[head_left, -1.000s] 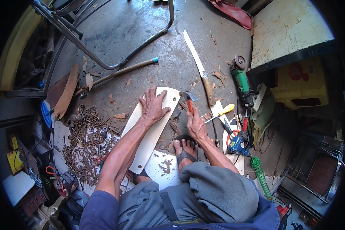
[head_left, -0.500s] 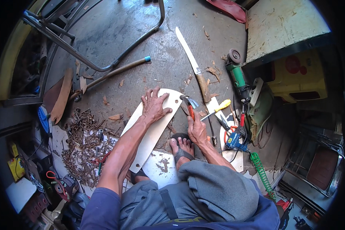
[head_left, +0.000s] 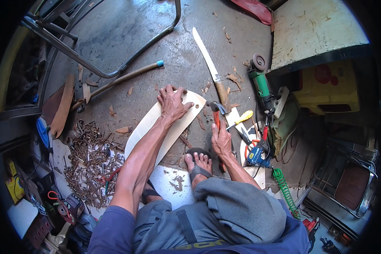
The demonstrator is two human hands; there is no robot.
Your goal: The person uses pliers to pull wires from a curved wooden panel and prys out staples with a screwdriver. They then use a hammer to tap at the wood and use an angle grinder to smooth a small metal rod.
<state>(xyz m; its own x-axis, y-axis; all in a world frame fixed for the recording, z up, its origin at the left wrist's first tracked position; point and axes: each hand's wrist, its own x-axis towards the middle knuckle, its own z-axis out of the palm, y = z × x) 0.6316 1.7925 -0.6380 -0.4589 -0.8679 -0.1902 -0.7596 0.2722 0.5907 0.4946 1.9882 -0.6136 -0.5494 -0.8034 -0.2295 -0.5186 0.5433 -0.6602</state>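
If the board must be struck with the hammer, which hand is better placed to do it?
Probably the right hand: it holds the hammer, whose head is near the right edge of the board. The left hand rests on the board, seemingly steadying it.

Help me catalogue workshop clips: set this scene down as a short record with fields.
Left hand: laid on a pale curved panel
Right hand: gripping a red-handled hammer
Hammer position: head near the panel's far right corner; contact unclear
Beyond and right: long knife, yellow-handled screwdriver, green angle grinder
Left: heap of brown nails or screws
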